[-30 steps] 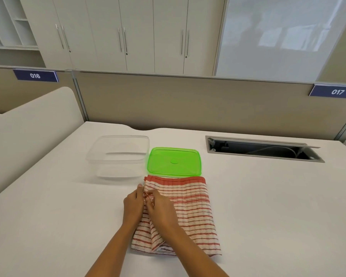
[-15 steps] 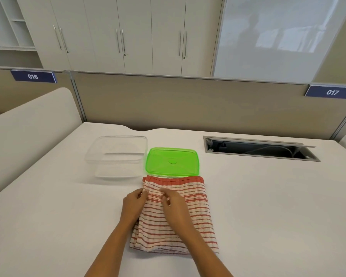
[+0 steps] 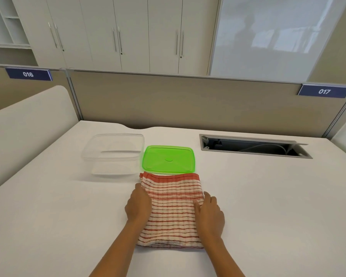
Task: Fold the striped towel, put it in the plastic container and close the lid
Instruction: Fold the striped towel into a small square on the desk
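The striped towel (image 3: 173,208) lay folded on the tabletop (image 3: 268,206) toward its near edge, its far edge touching or perhaps overlapping the green lid (image 3: 168,159). The left hand (image 3: 137,204) and right hand (image 3: 210,214) rested on its side edges, fingers loosely spread, clasping nothing. The clear container (image 3: 113,154) stood open just left of the lid.

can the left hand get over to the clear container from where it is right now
Probably yes. The left hand rests at the striped towel's left edge, and the clear container sits open just beyond it to the left, with only bare desk between them.
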